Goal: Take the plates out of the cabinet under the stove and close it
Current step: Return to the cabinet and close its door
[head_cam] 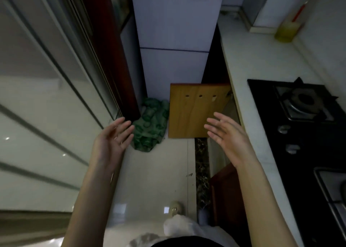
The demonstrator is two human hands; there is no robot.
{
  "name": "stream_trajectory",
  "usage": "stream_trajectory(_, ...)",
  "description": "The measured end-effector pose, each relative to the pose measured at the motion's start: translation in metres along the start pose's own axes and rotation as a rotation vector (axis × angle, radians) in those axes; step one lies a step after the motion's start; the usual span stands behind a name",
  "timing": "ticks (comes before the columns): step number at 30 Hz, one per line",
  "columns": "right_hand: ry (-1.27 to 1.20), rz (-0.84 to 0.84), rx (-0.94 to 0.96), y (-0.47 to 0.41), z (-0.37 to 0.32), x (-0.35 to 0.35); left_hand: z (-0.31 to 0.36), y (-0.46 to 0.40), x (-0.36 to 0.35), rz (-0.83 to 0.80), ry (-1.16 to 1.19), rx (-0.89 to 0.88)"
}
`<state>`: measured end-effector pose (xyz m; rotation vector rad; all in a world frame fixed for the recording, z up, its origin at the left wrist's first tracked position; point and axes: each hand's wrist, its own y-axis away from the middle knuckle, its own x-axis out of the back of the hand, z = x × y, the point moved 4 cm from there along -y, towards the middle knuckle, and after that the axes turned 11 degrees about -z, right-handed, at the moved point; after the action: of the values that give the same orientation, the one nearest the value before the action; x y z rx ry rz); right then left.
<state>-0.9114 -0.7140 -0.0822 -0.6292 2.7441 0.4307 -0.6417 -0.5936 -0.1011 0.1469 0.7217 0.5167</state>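
The cabinet door [189,111], light wood with a row of small holes, stands swung open below the white counter, left of the black gas stove [299,115]. Its inside is hidden by the counter edge, and no plates are in view. My left hand [112,136] hovers open, palm up, over the floor beside a green cloth. My right hand [226,134] is open too, fingers spread, in front of the door's lower right corner and touching nothing.
A crumpled green cloth [149,126] lies on the floor against the tiled pillar [174,40]. Sliding glass doors [46,96] run along the left. A yellow bottle [285,31] stands on the counter [252,59] at the back. Another red-brown cabinet door [224,196] sits nearer me.
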Motion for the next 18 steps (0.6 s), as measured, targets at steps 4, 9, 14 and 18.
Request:
stream_trajectory(4, 0.011, 0.014, 0.020, -0.051, -0.023, 0.010, 0.010, -0.052, -0.023, 0.002, -0.014, -0.027)
stream_trajectory(9, 0.048, 0.000, 0.009, -0.099, -0.029, 0.016, 0.015, -0.104, -0.031, 0.020, -0.033, -0.012)
stream_trajectory(14, 0.033, 0.032, -0.004, -0.151, -0.018, 0.014, 0.018, -0.169, -0.035, -0.011, -0.114, 0.064)
stream_trajectory(18, 0.068, 0.144, -0.012, -0.207, -0.006, 0.012, 0.025, -0.249, -0.043, -0.083, -0.184, 0.102)
